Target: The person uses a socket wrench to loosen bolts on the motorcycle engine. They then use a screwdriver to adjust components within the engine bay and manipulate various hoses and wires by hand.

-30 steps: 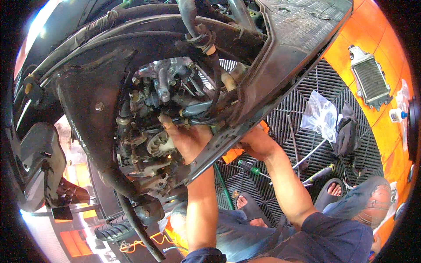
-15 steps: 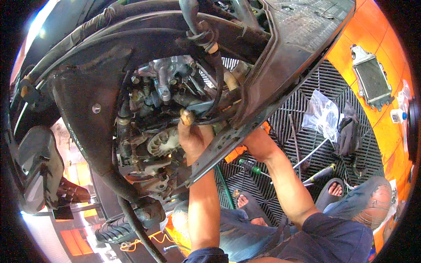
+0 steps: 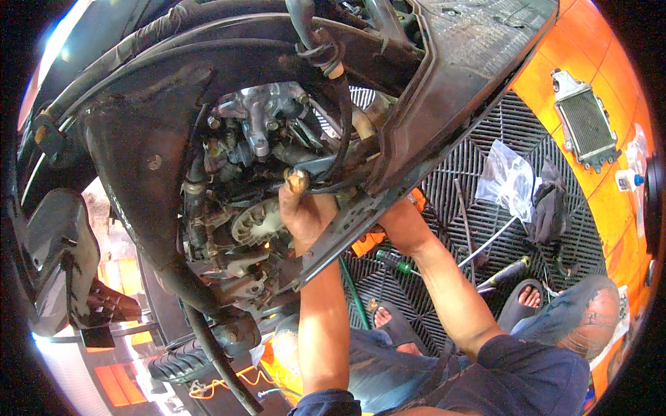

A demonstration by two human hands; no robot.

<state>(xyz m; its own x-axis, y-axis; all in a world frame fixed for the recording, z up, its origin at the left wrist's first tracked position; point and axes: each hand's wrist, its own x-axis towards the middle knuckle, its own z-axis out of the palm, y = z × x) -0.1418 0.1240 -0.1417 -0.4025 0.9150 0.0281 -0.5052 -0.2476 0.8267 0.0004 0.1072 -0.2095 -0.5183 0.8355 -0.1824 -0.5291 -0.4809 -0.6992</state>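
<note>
My left hand (image 3: 309,213) reaches up into the open engine bay of a scooter. Its thumb stands upright against a dark hose (image 3: 322,165), and the hand looks curled round something, with the other fingers hidden. Just left of it is a pale finned fan wheel (image 3: 257,222). Above sits a grey metal engine part (image 3: 258,125) with bolts. My right hand (image 3: 404,225) is under the edge of the long black body panel (image 3: 416,187). The panel hides its fingers, so what they touch does not show.
A radiator (image 3: 587,121) lies on the orange floor at the right. On the black slatted mat are a clear plastic bag (image 3: 508,182), a dark cloth (image 3: 550,208), a green-handled screwdriver (image 3: 394,261) and a yellow-and-black-handled tool (image 3: 505,273). A black hose (image 3: 218,360) hangs at lower left.
My right hand has shifted slightly left and further under the panel edge. The left hand keeps nearly the same place and pose.
</note>
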